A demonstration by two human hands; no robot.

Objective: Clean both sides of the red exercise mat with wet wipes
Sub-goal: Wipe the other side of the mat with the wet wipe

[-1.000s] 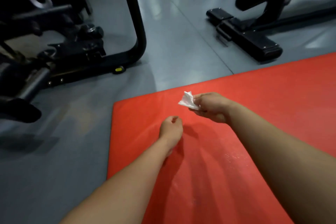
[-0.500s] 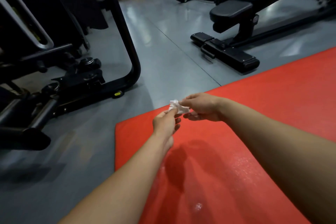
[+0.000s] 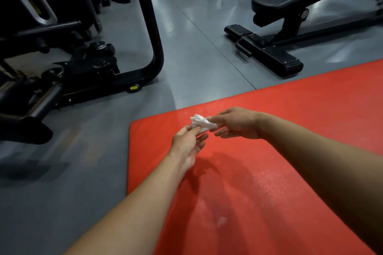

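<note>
Held above the near-left corner of the red exercise mat, which runs away rightward: crumpled wet wipe, pinched by both left hand and right hand, other fingers loose, left nearer that corner.

Crumpled white wipe above flat red mat

Mat on floor; machine left, bench behind.
</note>
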